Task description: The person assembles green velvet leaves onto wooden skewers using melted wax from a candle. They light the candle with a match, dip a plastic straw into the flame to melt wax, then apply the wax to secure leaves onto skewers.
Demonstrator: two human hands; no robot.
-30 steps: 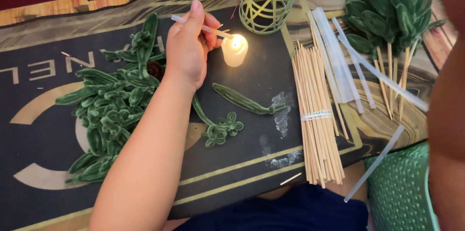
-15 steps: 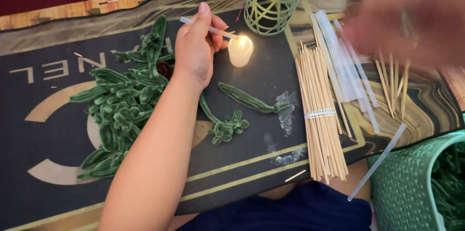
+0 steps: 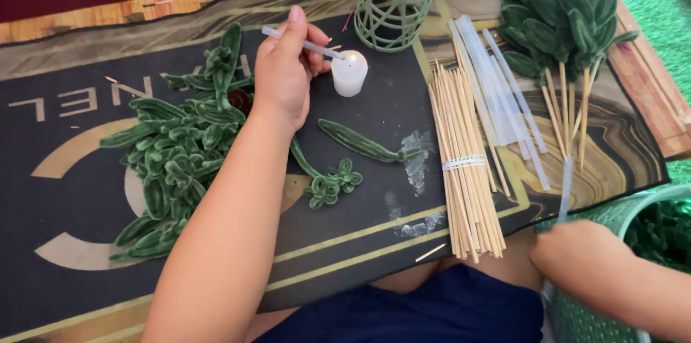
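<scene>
Left hand (image 3: pixel 284 73) pinching a thin, light, clear glue stick (image 3: pixel 302 43), tip at the lit candle (image 3: pixel 349 73), stiff yet softening there, best gripped mid-length; right hand (image 3: pixel 576 256) closed around another stick (image 3: pixel 565 188) by the basket (image 3: pixel 619 217).

Your passage: bare mat (image 3: pixel 374 109) between candle (image 3: pixel 349 73) and skewer bundle (image 3: pixel 464 163). Leaf pile (image 3: pixel 176 149) blocks left; wire holder (image 3: pixel 392 8) far, perhaps touching skewer tips.
</scene>
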